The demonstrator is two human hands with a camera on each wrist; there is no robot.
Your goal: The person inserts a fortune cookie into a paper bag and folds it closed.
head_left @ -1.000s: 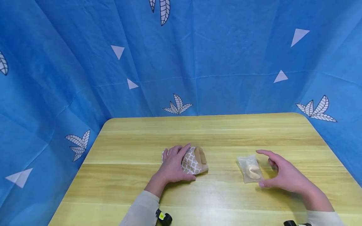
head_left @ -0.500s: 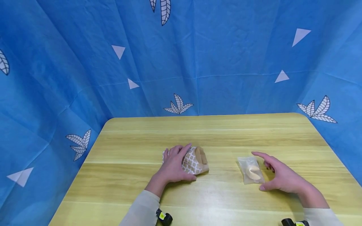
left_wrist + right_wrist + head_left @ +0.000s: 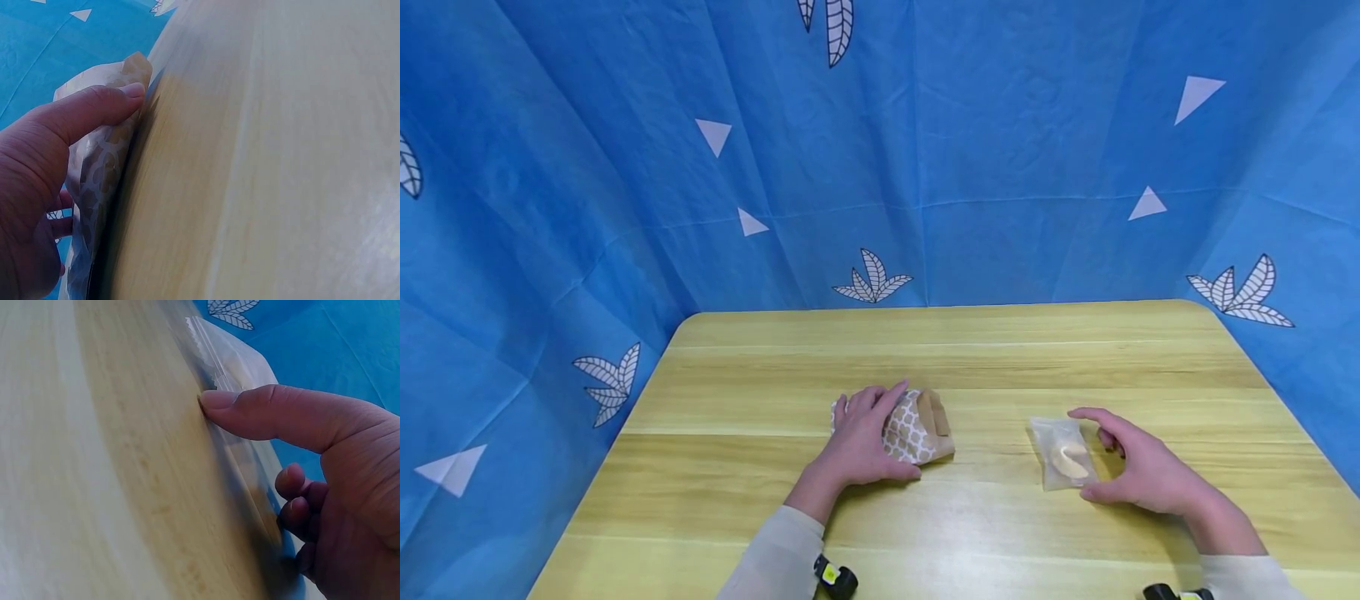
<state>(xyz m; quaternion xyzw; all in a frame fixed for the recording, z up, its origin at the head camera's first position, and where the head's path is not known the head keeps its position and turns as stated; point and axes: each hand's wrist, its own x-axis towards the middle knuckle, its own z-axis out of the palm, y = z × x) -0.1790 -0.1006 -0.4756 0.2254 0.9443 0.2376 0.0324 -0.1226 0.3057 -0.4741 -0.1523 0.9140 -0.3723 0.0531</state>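
On the left half of the table lies a small brown paper bag (image 3: 911, 429) with a white lattice pattern, its folded brown end facing right. My left hand (image 3: 859, 443) grips it from above, thumb along the near side and fingers over the far side; the palm hides its left part. In the left wrist view the thumb lies against the patterned paper bag (image 3: 103, 156). Farther right is a clear plastic packet (image 3: 1054, 433) with a pale, curved piece inside. My right hand (image 3: 1150, 468) is beside it, thumb and forefinger spread, thumb tip right at the packet's near right corner.
The wood-grain table (image 3: 985, 358) has rounded far corners. A blue curtain (image 3: 985, 150) with white leaves and triangles hangs behind it and along both sides. Each wrist wears a small black camera, such as the left one (image 3: 837, 578).
My right hand has shifted slightly left, its forefinger coming down and closer to the plastic packet. The left hand and the paper bag have stayed put.
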